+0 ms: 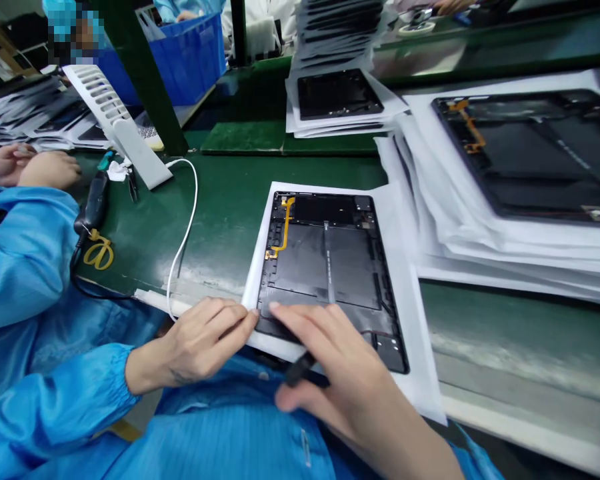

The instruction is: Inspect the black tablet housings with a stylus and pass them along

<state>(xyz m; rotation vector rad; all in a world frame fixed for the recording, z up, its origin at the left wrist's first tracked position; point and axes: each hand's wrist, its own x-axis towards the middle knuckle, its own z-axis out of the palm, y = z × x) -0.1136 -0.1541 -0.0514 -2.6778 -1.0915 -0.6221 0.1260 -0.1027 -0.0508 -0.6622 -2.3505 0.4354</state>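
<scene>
In front of me an opened tablet housing lies on a white foam sheet, its dark inside facing up. An orange flex cable runs along its left side. My left hand has its fingers pressed together at the housing's lower left corner, thumb hidden. My right hand reaches over the near edge, fingertips at the lower left inside. Between its thumb and fingers sits a short black stick-like tool, partly hidden and blurred.
To the right stands a stack of foam sheets with another tablet housing on top. Behind is a further housing. A white louvred device with a white cable stands left, near a black corded tool and a co-worker's hands.
</scene>
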